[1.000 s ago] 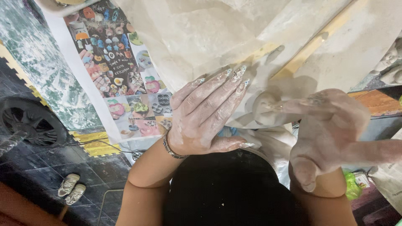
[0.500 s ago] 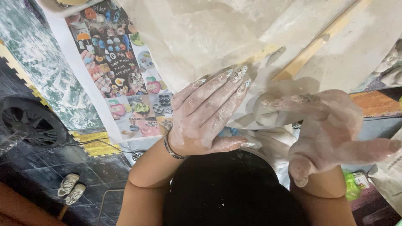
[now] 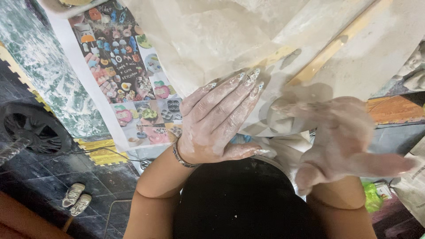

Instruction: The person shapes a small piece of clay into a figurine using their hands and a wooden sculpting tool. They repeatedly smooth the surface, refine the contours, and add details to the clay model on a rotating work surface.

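Observation:
My left hand (image 3: 214, 121) lies flat and still, palm down, fingers together and pointing up-right, on the near edge of a large pale sheet (image 3: 230, 40) spread over the work surface. It is dusted with white powder, has long decorated nails and wears a metal bracelet (image 3: 180, 157). My right hand (image 3: 343, 137) is blurred, also coated in white, fingers spread apart, held just to the right of the left hand above the sheet's edge. Neither hand holds anything. A wooden stick (image 3: 327, 55) lies under or on the sheet beyond the right hand.
A colourful printed poster (image 3: 126, 75) hangs at the left of the surface. Below on the dark tiled floor stand a black fan (image 3: 31, 128), a pair of small shoes (image 3: 75, 199) and a yellow mat edge (image 3: 99, 150). Newspaper (image 3: 411, 186) lies at the right.
My right hand has shifted and turned slightly, its fingers now splayed towards the right. My left hand has stayed flat in the same place.

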